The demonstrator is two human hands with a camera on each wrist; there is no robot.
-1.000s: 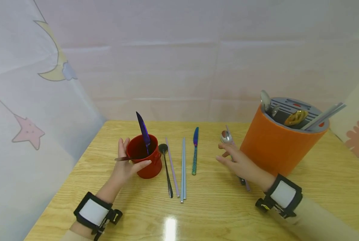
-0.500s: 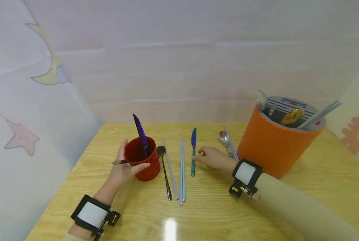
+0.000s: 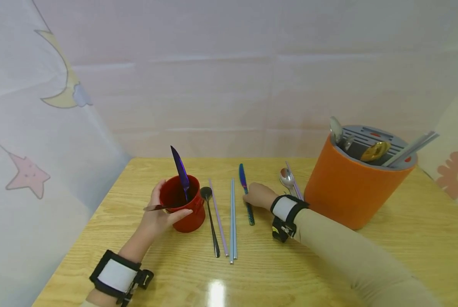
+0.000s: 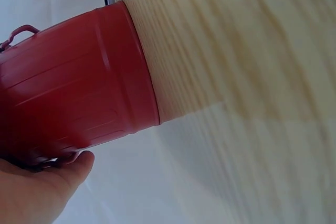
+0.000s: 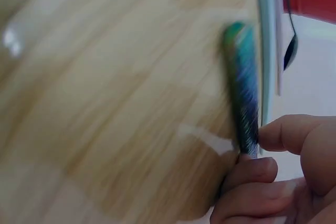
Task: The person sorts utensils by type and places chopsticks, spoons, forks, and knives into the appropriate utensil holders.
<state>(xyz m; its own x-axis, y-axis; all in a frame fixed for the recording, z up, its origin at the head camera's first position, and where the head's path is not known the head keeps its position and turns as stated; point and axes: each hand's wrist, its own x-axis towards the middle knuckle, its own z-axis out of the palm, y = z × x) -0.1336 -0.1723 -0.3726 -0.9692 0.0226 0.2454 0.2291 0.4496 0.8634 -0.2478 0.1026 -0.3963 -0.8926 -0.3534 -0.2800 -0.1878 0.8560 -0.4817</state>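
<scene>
Nearest the camera, the left hand wraps the red cup from its left side, thumb across the front wall and fingers behind, just as it did a second ago; the cup has not shifted on the table. The left wrist view shows the cup's ribbed red side pressed against the palm. A purple knife stands blade-up in the cup, and a dark handle pokes out over the rim to the left.

The change is on the right. The right hand has travelled from beside the orange holder leftward across the table to the teal knife. In the right wrist view the thumb and fingers pinch the speckled handle. The knife, which lay straight a moment ago, now sits slanted, its handle end swung to the right, so the hand has taken hold and seems to have begun to move it. Whether it is off the wood yet I cannot tell; the wrist view is blurred.

Between the hands lie a black spoon and chopsticks, untouched. Farther right a silver spoon lies just beside the holder, which carries more cutlery in its slotted top.
</scene>
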